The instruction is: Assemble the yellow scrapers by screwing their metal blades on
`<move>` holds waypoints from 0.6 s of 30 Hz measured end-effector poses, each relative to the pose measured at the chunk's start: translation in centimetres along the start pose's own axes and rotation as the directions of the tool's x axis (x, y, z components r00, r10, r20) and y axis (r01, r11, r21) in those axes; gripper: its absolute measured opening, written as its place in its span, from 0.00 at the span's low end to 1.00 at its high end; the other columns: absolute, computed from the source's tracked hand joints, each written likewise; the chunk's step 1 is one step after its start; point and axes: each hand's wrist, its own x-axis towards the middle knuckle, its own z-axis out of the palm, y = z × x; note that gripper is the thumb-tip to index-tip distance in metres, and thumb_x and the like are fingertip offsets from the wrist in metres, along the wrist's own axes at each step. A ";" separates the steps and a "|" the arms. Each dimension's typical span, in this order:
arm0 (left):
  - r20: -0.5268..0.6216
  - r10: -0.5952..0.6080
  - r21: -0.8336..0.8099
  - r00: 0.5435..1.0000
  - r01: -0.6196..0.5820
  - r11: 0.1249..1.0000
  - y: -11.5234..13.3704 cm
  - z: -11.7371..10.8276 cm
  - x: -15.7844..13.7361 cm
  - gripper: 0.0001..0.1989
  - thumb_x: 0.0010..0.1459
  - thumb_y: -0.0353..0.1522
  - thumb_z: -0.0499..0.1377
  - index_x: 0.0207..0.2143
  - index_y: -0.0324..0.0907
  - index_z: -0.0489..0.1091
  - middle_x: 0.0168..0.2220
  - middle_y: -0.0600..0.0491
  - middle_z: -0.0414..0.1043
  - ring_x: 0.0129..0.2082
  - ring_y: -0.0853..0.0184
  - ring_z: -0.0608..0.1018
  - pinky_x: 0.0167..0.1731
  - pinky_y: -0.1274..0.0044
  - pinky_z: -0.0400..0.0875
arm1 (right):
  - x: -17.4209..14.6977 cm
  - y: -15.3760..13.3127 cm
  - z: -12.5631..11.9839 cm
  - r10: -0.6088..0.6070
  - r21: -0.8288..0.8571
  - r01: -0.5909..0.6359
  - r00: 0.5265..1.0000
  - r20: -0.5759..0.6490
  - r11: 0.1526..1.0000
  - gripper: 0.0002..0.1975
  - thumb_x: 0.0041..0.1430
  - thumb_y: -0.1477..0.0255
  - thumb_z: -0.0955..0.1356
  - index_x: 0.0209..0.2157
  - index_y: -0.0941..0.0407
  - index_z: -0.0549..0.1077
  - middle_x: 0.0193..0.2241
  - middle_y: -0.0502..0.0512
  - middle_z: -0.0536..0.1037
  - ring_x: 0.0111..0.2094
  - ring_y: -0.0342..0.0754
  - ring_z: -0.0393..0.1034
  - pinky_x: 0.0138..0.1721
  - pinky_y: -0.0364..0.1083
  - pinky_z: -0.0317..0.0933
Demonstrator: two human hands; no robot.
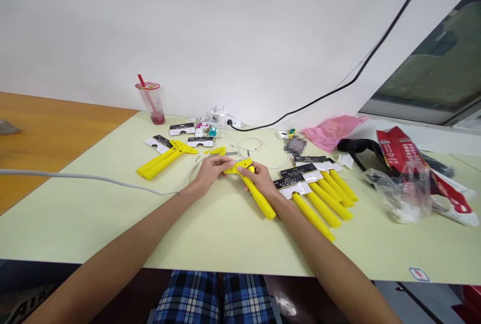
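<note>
My left hand (209, 172) pinches the left end of the head of a yellow T-shaped scraper (260, 199) above the table. Around the neck of that scraper my right hand (262, 179) is closed, and the handle slants down to the right. A thin metal tip (248, 152) sticks up behind the scraper head; what it belongs to is mostly hidden by my right hand. Left of my hands lie more yellow scrapers (161, 162), beside black-and-white cards (182, 129). To the right, several yellow scrapers (315, 217) lie in a row with their heads under printed cards (292, 185).
A plastic cup (151, 102) with a red straw stands at the back left. A power strip (216, 114) with cables is against the wall. A grey cable (112, 178) crosses the table. Pink plastic (332, 131), a red bag (402, 151) and clear plastic wrap (404, 196) lie right.
</note>
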 end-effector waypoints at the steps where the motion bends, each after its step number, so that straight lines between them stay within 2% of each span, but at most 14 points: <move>1: 0.002 -0.002 0.000 1.000 0.002 1.000 0.0 0.0 0.0 0.22 0.43 0.49 0.79 0.33 0.43 0.85 0.35 0.49 0.82 0.33 0.64 0.77 0.33 0.73 0.73 | 0.0 0.1 0.0 -0.003 0.000 0.003 1.000 0.000 1.000 0.25 0.50 0.52 0.81 0.37 0.54 0.75 0.20 0.45 0.75 0.17 0.44 0.70 0.17 0.42 0.63; 10: -0.001 -0.008 -0.006 1.000 0.008 1.000 0.1 0.2 -0.1 0.24 0.40 0.50 0.80 0.32 0.43 0.84 0.33 0.50 0.81 0.32 0.66 0.76 0.32 0.74 0.73 | 0.1 0.2 -0.1 -0.033 -0.010 0.033 0.999 -0.018 0.999 0.24 0.49 0.52 0.82 0.35 0.54 0.75 0.22 0.45 0.75 0.18 0.45 0.70 0.18 0.42 0.64; 13: -0.014 0.027 0.005 1.000 -0.027 1.000 0.0 0.1 0.0 0.25 0.43 0.52 0.79 0.34 0.42 0.84 0.36 0.48 0.82 0.35 0.63 0.78 0.32 0.74 0.74 | 0.0 0.1 0.0 -0.042 0.011 0.042 0.999 -0.026 0.999 0.25 0.48 0.52 0.82 0.35 0.54 0.75 0.22 0.46 0.75 0.18 0.44 0.70 0.18 0.42 0.65; 18: -0.185 0.127 -0.033 0.974 -0.135 0.990 0.0 -1.6 1.3 0.28 0.50 0.55 0.74 0.38 0.41 0.82 0.39 0.45 0.83 0.41 0.60 0.81 0.35 0.74 0.76 | -0.1 0.0 0.1 -0.108 0.068 0.118 0.985 -0.138 0.991 0.26 0.48 0.50 0.82 0.35 0.53 0.74 0.25 0.45 0.75 0.18 0.43 0.70 0.19 0.42 0.67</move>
